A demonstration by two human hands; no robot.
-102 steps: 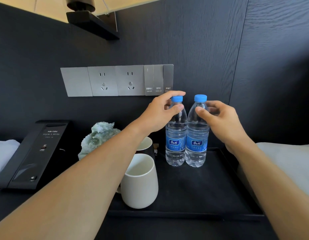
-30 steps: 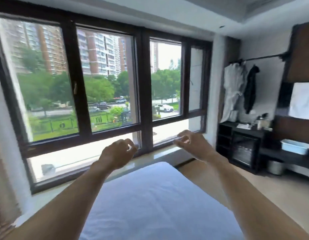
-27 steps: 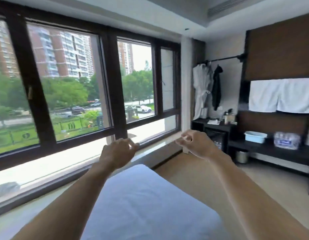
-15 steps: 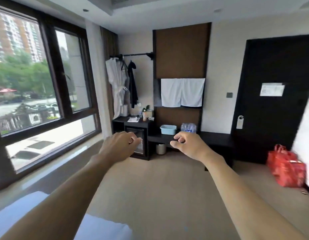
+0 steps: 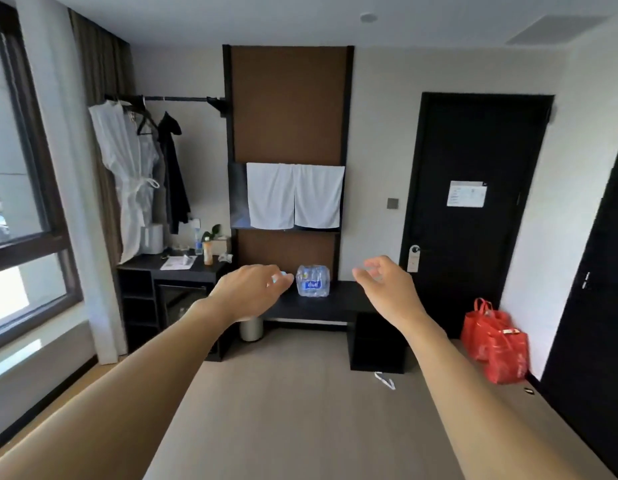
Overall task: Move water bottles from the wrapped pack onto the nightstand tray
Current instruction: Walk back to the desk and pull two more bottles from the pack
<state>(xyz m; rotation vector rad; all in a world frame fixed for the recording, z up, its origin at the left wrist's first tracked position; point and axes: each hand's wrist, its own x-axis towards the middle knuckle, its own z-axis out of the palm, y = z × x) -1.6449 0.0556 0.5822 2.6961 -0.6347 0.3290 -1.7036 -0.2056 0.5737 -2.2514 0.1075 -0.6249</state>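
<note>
The clear plastic-wrapped pack of water bottles with blue labels (image 5: pixel 312 281) stands on a low black bench shelf (image 5: pixel 321 306) against the far wall, below a tall brown wall panel (image 5: pixel 288 105). In the view it shows in the gap between the two raised hands, just right of the left hand's fingertips and well left of the right hand, but it lies far beyond both and neither hand touches it.

The left hand (image 5: pixel 250 289) is held out palm down, fingers loosely curled and spread, holding nothing. The right hand (image 5: pixel 383 284) is raised at about the same height, fingers apart and gently bent, thumb separate from them, also empty. Both bare forearms reach forward from the bottom corners of the view.

Above the pack and between the hands hang two white towels (image 5: pixel 295 195) over a dark rail. Left of the left hand is a black desk unit (image 5: pixel 172 268) with papers, a small orange bottle (image 5: pixel 207 252) and a white kettle (image 5: pixel 151 239), and above it a white robe (image 5: pixel 127 174) on a clothes rail. Right of the right hand stands a black door (image 5: pixel 473 202) with a white notice on it, and lower down on the floor two red shopping bags (image 5: pixel 494 341). Under the left hand's wrist a small grey bin (image 5: pixel 251 329) sits on the beige carpet.
</note>
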